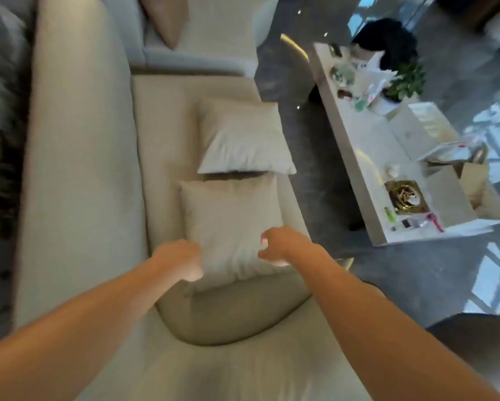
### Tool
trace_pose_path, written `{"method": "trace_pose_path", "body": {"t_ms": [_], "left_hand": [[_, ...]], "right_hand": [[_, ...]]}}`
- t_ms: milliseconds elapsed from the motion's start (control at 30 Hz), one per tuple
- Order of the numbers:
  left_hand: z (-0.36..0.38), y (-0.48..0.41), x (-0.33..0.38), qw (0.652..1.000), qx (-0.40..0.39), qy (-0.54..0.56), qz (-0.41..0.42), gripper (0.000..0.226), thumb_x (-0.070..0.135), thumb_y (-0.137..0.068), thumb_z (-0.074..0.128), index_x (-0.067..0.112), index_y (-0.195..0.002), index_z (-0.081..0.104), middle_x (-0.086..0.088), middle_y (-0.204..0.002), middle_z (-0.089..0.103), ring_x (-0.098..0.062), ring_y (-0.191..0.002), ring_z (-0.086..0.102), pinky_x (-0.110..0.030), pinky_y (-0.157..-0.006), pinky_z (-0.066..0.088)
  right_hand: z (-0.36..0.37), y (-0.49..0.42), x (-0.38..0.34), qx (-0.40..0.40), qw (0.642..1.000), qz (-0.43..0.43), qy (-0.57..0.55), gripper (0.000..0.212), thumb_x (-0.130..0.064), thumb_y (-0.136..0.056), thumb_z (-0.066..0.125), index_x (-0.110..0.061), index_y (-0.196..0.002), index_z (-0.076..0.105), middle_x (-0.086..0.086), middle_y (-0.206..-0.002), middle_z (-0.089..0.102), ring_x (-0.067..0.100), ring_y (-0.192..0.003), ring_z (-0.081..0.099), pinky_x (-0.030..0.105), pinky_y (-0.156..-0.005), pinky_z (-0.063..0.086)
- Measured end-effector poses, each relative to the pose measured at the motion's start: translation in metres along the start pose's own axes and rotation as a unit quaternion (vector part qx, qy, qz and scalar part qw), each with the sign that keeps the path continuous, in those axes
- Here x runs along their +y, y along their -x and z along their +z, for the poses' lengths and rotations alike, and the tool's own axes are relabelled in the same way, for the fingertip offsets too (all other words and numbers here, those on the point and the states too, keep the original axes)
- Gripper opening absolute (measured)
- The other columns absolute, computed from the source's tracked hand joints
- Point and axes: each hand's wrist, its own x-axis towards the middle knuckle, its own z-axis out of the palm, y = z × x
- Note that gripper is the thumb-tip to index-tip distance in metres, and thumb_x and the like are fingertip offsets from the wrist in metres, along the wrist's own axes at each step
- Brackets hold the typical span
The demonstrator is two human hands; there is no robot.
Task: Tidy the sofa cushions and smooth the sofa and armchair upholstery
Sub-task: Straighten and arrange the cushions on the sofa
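A beige sofa [78,169] runs away from me, its backrest on the left. Three cushions lie on its seat. The nearest beige square cushion [231,224] rests partly on a darker tan cushion [231,314]. My left hand [179,259] curls at that square cushion's near left corner. My right hand [277,246] curls at its near right edge. The frame is blurred, so I cannot tell whether either hand grips the fabric. A pale grey cushion [243,137] lies flat just beyond.
A brown cushion [167,18] leans on a grey armchair [202,39] past the sofa's far end. To the right, a white coffee table [364,157] holds a plant, boxes, a paper bag and small items. Dark glossy floor [300,140] separates sofa and table.
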Motion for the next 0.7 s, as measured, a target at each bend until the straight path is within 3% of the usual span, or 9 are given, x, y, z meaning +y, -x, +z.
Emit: {"method": "trace_pose_path", "body": {"t_ms": [100, 167, 233, 367, 433, 500, 600, 700], "left_hand": [[0.018, -0.072, -0.009, 0.999, -0.006, 0.033, -0.008, 0.049, 0.035, -0.085, 0.049, 0.012, -0.128, 0.055, -0.012, -0.130, 0.061, -0.032, -0.115, 0.059, -0.041, -0.092, 0.052], [0.031, -0.119, -0.012, 0.992, 0.028, 0.116, -0.032, 0.061, 0.049, -0.090, 0.046, 0.012, -0.139, 0.043, -0.015, -0.139, 0.052, -0.034, -0.125, 0.052, -0.044, -0.100, 0.046], [0.052, -0.170, -0.019, 0.966, 0.077, 0.235, -0.079, 0.079, 0.062, -0.088, 0.047, 0.014, -0.148, 0.026, -0.017, -0.146, 0.042, -0.037, -0.132, 0.043, -0.046, -0.105, 0.040], [0.090, -0.245, -0.028, 0.890, 0.115, 0.420, -0.135, 0.109, 0.064, -0.075, 0.066, 0.014, -0.153, 0.009, -0.016, -0.153, 0.033, -0.037, -0.138, 0.035, -0.048, -0.111, 0.034], [0.104, -0.263, -0.025, 0.834, 0.138, 0.523, -0.110, 0.106, 0.047, -0.073, 0.079, 0.012, -0.151, 0.017, -0.012, -0.146, 0.045, -0.032, -0.131, 0.046, -0.044, -0.108, 0.038], [0.110, -0.265, -0.016, 0.803, 0.195, 0.551, -0.116, 0.089, 0.033, -0.073, 0.082, 0.015, -0.143, 0.031, -0.007, -0.131, 0.058, -0.026, -0.115, 0.058, -0.039, -0.100, 0.045], [0.093, -0.246, -0.005, 0.789, 0.275, 0.535, -0.127, 0.072, 0.029, -0.072, 0.082, 0.023, -0.133, 0.042, -0.003, -0.122, 0.062, -0.023, -0.109, 0.060, -0.037, -0.095, 0.047], [0.055, -0.203, -0.017, 0.793, 0.343, 0.492, -0.109, 0.069, 0.036, -0.068, 0.079, 0.030, -0.129, 0.049, 0.002, -0.124, 0.062, -0.019, -0.114, 0.056, -0.030, -0.094, 0.043]], "right_hand": [[0.014, -0.080, 0.016, 0.007, 1.000, 0.017, -0.021, 0.065, -0.044, -0.094, 0.055, -0.023, -0.152, 0.034, 0.012, -0.151, 0.044, 0.034, -0.132, 0.047, 0.043, -0.103, 0.042], [0.027, -0.137, 0.031, 0.035, 0.997, 0.035, -0.058, 0.078, -0.058, -0.092, 0.055, -0.031, -0.156, 0.019, 0.015, -0.157, 0.032, 0.040, -0.138, 0.038, 0.052, -0.111, 0.037], [0.049, -0.195, 0.046, 0.072, 0.988, 0.066, -0.122, 0.088, -0.071, -0.085, 0.053, -0.043, -0.155, 0.008, 0.014, -0.164, 0.012, 0.045, -0.145, 0.024, 0.063, -0.114, 0.026], [0.108, -0.258, 0.071, 0.113, 0.946, 0.098, -0.286, 0.098, -0.085, -0.072, 0.052, -0.061, -0.146, -0.007, 0.015, -0.165, -0.002, 0.044, -0.147, 0.018, 0.062, -0.117, 0.019], [0.129, -0.263, 0.073, 0.153, 0.936, 0.102, -0.299, 0.095, -0.092, -0.065, 0.046, -0.071, -0.138, -0.012, 0.009, -0.165, 0.000, 0.047, -0.143, 0.022, 0.065, -0.113, 0.021], [0.133, -0.263, 0.071, 0.187, 0.927, 0.103, -0.307, 0.093, -0.095, -0.061, 0.043, -0.074, -0.135, -0.009, 0.006, -0.163, 0.010, 0.048, -0.138, 0.028, 0.066, -0.110, 0.024], [0.123, -0.258, 0.066, 0.190, 0.904, 0.104, -0.369, 0.094, -0.092, -0.061, 0.047, -0.069, -0.140, 0.002, 0.008, -0.158, 0.025, 0.044, -0.136, 0.035, 0.063, -0.112, 0.028], [0.118, -0.246, 0.049, 0.160, 0.846, 0.070, -0.504, 0.086, -0.078, -0.077, 0.053, -0.057, -0.149, 0.014, 0.007, -0.158, 0.035, 0.034, -0.139, 0.038, 0.050, -0.117, 0.029]]}}
